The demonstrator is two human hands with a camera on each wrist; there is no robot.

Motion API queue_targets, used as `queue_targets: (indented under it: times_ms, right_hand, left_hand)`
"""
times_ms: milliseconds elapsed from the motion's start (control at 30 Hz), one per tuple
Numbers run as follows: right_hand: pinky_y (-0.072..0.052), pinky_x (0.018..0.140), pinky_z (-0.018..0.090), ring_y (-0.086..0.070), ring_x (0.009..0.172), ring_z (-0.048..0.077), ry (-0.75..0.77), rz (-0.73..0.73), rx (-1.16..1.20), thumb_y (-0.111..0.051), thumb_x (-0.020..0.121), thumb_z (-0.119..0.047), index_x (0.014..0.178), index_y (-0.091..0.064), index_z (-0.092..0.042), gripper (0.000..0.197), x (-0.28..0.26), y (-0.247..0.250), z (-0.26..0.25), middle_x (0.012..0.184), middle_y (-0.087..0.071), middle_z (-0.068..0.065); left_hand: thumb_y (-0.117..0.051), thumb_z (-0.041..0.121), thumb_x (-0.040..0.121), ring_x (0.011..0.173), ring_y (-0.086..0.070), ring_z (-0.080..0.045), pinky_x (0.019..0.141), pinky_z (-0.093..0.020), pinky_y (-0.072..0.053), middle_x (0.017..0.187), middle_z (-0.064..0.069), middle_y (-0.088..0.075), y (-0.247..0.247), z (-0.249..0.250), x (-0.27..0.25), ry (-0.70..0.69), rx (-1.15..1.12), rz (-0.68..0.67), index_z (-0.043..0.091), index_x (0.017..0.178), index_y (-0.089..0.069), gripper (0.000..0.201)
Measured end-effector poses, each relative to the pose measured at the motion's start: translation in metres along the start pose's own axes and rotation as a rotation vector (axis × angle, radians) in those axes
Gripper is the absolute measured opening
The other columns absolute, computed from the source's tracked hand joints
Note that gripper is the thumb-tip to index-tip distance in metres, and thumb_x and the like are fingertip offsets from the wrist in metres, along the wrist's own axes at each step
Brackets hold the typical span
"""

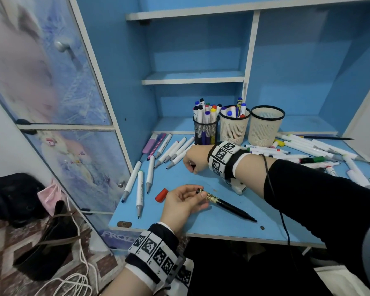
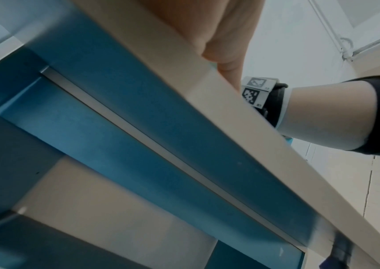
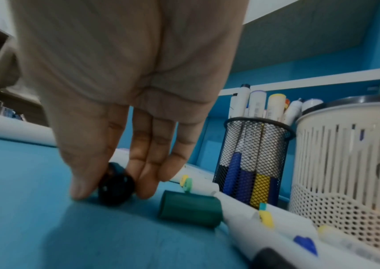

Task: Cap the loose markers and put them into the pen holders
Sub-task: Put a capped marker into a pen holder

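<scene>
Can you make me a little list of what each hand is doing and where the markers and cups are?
left hand: holds the black marker, uncapped, tip pointing right
right hand: fingers pinch a black cap on the desk
red cap: lies loose beside the left hand
green cap: lies near the right hand
pen holders: black mesh holder and middle cream holder have markers; right cream holder looks empty

A black pen [image 1: 226, 205], uncapped, lies slanted with its patterned end in the left grip [image 1: 183, 201] and its tip pointing away to the right. A black cap [image 3: 115, 185] sits under the right grip [image 3: 124, 102], pinched between thumb and fingers; a green cap [image 3: 190, 209] lies just right of it, a red cap [image 1: 161, 195] just left of the left grip.
</scene>
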State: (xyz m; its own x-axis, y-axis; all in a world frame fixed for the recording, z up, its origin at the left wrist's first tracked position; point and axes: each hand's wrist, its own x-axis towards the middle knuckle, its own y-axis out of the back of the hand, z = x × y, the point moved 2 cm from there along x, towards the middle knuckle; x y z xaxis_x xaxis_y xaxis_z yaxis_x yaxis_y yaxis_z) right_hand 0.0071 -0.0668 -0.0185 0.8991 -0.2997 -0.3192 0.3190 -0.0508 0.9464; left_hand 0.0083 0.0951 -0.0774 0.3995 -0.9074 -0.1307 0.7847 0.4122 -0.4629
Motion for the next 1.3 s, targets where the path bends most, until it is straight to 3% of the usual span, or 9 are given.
queue_targets:
  times_ms: [100, 267, 467, 600, 667, 900, 1033, 1133, 1300]
  right_hand:
    - [-0.036, 0.052, 0.017, -0.050, 0.072, 0.015, 0.033, 0.028, 0.028, -0.068, 0.078, -0.007, 0.095, -0.065, -0.006, 0.017, -0.017, 0.004, -0.002, 0.065, -0.048, -0.010]
    - [-0.033, 0.065, 0.022, -0.048, 0.074, 0.015, 0.010, 0.182, 0.146, -0.069, 0.079, -0.009, 0.109, -0.053, -0.010, 0.034, -0.059, 0.011, 0.000, 0.089, -0.058, 0.002]
    - [-0.036, 0.057, 0.008, -0.050, 0.067, 0.002, -0.061, 0.263, 0.248, -0.070, 0.080, -0.013, 0.104, -0.060, -0.016, 0.027, -0.128, 0.019, 0.004, 0.085, -0.058, -0.008]
    - [-0.037, 0.058, 0.005, -0.051, 0.068, -0.002, -0.178, 0.389, 0.356, -0.069, 0.080, -0.013, 0.101, -0.064, -0.021, 0.023, -0.170, 0.012, 0.010, 0.084, -0.062, -0.010]
    - [-0.038, 0.058, 0.005, -0.053, 0.066, -0.002, -0.289, 0.449, 0.416, -0.070, 0.079, -0.012, 0.097, -0.070, -0.021, 0.020, -0.188, 0.003, 0.014, 0.076, -0.060, -0.016]
    - [-0.059, 0.069, 0.027, -0.069, 0.061, 0.014, -0.487, 0.501, 0.937, -0.069, 0.080, -0.003, 0.098, -0.072, -0.019, 0.024, -0.230, -0.049, 0.007, 0.083, -0.070, 0.001]
    - [-0.055, 0.078, 0.030, -0.064, 0.067, 0.014, -0.546, 0.608, 1.171, -0.077, 0.073, -0.006, 0.095, -0.071, -0.021, 0.027, -0.229, -0.079, -0.003, 0.088, -0.068, 0.008]
    - [-0.051, 0.077, 0.019, -0.062, 0.074, 0.011, -0.571, 0.709, 1.322, -0.080, 0.070, -0.005, 0.086, -0.073, -0.020, 0.023, -0.224, -0.095, -0.011, 0.081, -0.071, 0.004]
    - [-0.053, 0.087, 0.031, -0.069, 0.081, 0.010, -0.538, 0.721, 1.403, -0.077, 0.072, -0.003, 0.082, -0.074, -0.024, 0.024, -0.217, -0.104, -0.019, 0.084, -0.075, 0.002]
  left_hand:
    - [-0.056, -0.014, 0.082, 0.056, -0.068, -0.022, 0.053, -0.027, -0.057, 0.077, -0.023, -0.062, 0.000, 0.000, 0.000, 0.001, -0.001, 0.000, -0.009, 0.092, -0.059, 0.012]
    - [-0.056, -0.011, 0.084, 0.061, -0.069, -0.022, 0.056, -0.028, -0.058, 0.083, -0.025, -0.062, 0.003, -0.001, 0.003, -0.006, -0.001, 0.015, -0.011, 0.098, -0.059, 0.014]
    - [-0.061, -0.004, 0.079, 0.065, -0.069, -0.020, 0.061, -0.025, -0.057, 0.071, -0.014, -0.069, 0.012, -0.004, 0.009, -0.008, -0.012, 0.037, -0.005, 0.093, -0.062, 0.013]
    - [-0.076, 0.016, 0.051, 0.065, -0.070, -0.016, 0.061, -0.022, -0.056, 0.069, -0.008, -0.071, 0.013, -0.003, 0.010, -0.018, -0.023, 0.038, -0.002, 0.090, -0.063, 0.045]
    - [-0.074, 0.013, 0.055, 0.067, -0.070, -0.016, 0.063, -0.021, -0.056, 0.072, -0.008, -0.071, 0.014, -0.004, 0.011, -0.016, -0.039, 0.048, -0.002, 0.092, -0.062, 0.042]
    - [-0.055, -0.003, 0.086, 0.069, -0.071, -0.016, 0.066, -0.021, -0.057, 0.074, -0.007, -0.072, 0.017, -0.006, 0.013, -0.022, -0.086, 0.074, -0.002, 0.097, -0.060, 0.012]
    - [-0.054, -0.002, 0.087, 0.071, -0.071, -0.017, 0.069, -0.022, -0.058, 0.075, -0.008, -0.072, 0.018, -0.006, 0.014, -0.031, -0.084, 0.080, -0.002, 0.097, -0.061, 0.012]
    - [-0.054, -0.002, 0.086, 0.071, -0.071, -0.017, 0.069, -0.022, -0.058, 0.075, -0.008, -0.072, 0.018, -0.007, 0.014, -0.037, -0.076, 0.080, -0.002, 0.098, -0.061, 0.013]
    - [-0.063, 0.007, 0.072, 0.070, -0.071, -0.016, 0.067, -0.021, -0.057, 0.074, -0.007, -0.072, 0.018, -0.006, 0.014, -0.041, -0.079, 0.055, -0.002, 0.098, -0.061, 0.027]
